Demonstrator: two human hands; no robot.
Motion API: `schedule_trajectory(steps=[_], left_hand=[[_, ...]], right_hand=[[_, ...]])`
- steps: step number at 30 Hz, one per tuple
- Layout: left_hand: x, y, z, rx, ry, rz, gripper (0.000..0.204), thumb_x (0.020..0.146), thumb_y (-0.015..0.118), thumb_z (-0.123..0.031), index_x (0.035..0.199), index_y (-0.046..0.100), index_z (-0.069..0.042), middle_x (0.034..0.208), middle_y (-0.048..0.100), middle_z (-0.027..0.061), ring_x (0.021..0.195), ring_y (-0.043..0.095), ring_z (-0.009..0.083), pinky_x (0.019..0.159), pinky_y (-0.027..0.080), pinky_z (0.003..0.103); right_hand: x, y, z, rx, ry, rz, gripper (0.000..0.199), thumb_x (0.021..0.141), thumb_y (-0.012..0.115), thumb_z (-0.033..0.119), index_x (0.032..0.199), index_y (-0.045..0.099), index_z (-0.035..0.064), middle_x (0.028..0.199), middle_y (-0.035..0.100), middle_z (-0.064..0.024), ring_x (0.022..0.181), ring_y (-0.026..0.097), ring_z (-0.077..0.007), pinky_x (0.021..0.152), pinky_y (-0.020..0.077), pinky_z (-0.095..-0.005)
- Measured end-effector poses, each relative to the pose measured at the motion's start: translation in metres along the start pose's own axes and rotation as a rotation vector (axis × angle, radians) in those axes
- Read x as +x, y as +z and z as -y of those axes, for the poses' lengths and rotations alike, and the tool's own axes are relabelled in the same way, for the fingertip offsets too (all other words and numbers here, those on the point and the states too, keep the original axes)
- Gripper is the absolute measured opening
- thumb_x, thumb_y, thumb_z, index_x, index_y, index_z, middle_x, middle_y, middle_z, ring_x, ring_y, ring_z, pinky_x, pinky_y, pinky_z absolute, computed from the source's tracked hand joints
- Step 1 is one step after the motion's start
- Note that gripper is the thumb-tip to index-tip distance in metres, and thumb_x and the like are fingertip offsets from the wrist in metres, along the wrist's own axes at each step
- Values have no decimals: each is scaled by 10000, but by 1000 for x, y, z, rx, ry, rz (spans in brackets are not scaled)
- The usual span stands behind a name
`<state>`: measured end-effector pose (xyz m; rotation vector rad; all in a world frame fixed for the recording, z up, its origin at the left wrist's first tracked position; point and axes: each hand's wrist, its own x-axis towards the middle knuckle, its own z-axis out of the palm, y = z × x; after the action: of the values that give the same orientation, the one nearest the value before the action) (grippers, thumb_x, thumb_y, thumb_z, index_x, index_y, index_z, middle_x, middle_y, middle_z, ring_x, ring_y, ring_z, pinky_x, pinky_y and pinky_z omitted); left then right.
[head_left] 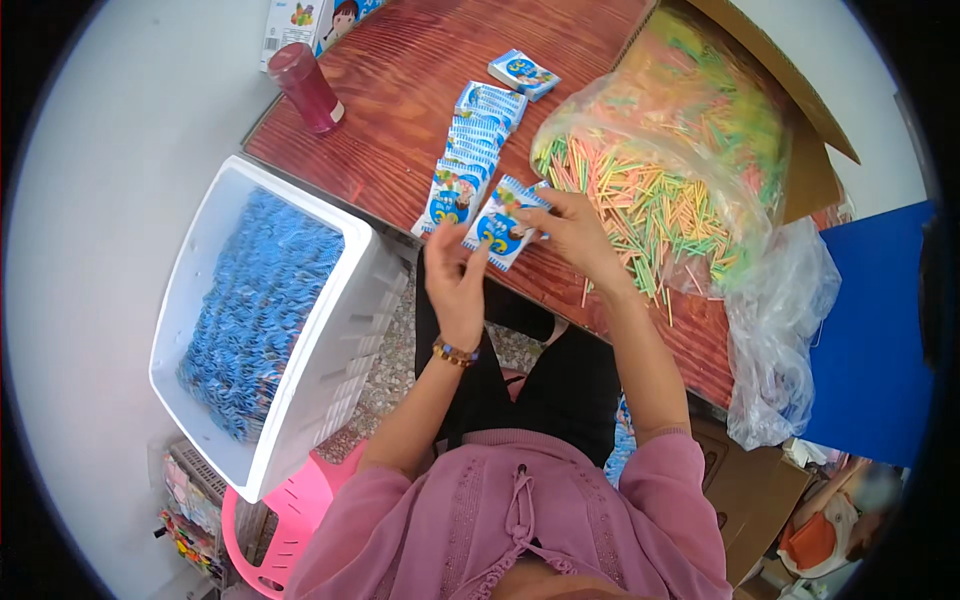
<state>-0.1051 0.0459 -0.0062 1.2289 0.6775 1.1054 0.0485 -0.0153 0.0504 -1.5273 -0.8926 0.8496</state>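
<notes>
Your right hand (575,232) grips a small blue-and-white packet (503,222) by its upper edge, fingers closed on it, at the near edge of the red-brown wooden desk (400,90). Your left hand (455,285) is open, fingers spread and raised, its fingertips touching the packet's lower left side. Just left of the packet and running away from you, a row of like packets (470,150) lies overlapping on the desk, with one loose packet (523,74) beyond the row's far end. Right of the packet, a clear plastic bag (680,130) sits open-mouthed and filled with thin coloured sticks (650,205) in green, yellow, orange and pink; several sticks spill onto the desk near your right wrist. The bag leans into a brown cardboard box (810,150) behind it. Left of the packet, off the desk edge, a white plastic crate (330,350) holds a dense heap of blue packets (255,310), filling it close to the rim. Far left of the packet row, a dark red lidded tumbler (305,88) stands on the desk corner, beside a white carton (290,22).
</notes>
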Motion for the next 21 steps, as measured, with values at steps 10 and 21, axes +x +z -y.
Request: schedule_trajectory(steps=[10,21], left_hand=[[82,2,11,1098,362,108,945,686,784,-225,1387,236,95,1228,457,249,1171,434,400,1007,349,457],[81,17,14,1107,285,90,912,736,752,-274,1388,235,100,1182,459,285,1121,434,437,967,355,475]], right_hand=[[74,38,-11,-493,-67,30,271,812,624,290,903,683,41,800,654,-204,762,647,-333,670,484,-407],[204,-31,-20,-1052,-461,-472,358,847,657,275,964,625,-62,841,639,-173,738,622,-203,701,495,-323]])
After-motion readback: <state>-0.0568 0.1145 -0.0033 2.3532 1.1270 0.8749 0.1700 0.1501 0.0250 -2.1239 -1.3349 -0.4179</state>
